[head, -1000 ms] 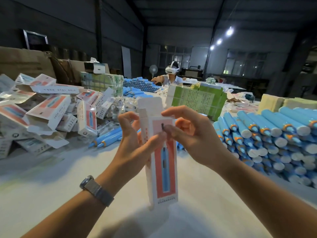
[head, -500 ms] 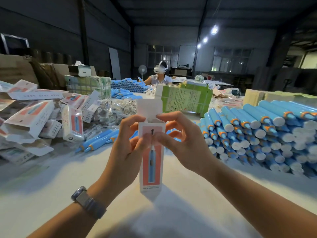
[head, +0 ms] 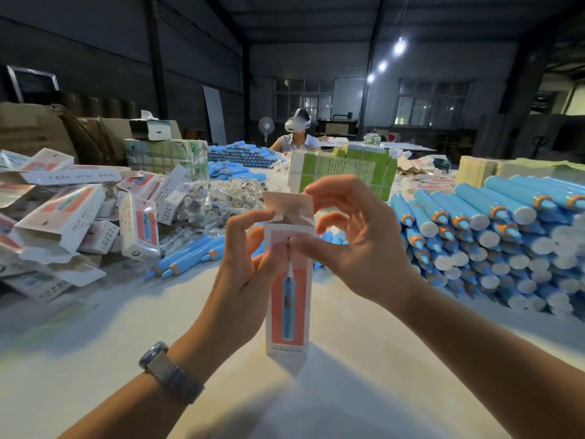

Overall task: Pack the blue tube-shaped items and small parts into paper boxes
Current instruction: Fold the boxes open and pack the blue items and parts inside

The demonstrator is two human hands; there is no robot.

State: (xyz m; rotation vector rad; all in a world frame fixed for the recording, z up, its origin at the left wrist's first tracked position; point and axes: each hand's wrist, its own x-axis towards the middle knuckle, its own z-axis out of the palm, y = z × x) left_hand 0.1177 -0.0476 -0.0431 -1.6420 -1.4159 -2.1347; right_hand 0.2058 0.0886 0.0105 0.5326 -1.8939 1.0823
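Note:
A tall white paper box (head: 288, 299) with a red panel and a blue tube picture stands upright on the white table (head: 95, 343). Its top flap is raised. My left hand (head: 243, 270) grips the box's upper left side, thumb on the front. My right hand (head: 354, 239) pinches the upper right of the box with thumb and forefinger; its other fingers reach over the open top. A big stack of blue tubes (head: 493, 236) lies to the right. A few loose blue tubes (head: 186, 255) lie to the left. Clear bags of small parts (head: 221, 198) sit behind.
A heap of packed and flat white boxes (head: 63, 213) fills the left side. Green-printed cartons (head: 345, 172) stand behind the box. Another person with a white headset (head: 296, 134) sits at the far end beside more blue tubes (head: 240, 153).
The box has come down from a tilted hold in the air and now stands upright on the table. My right fingers have lifted toward the open top flap.

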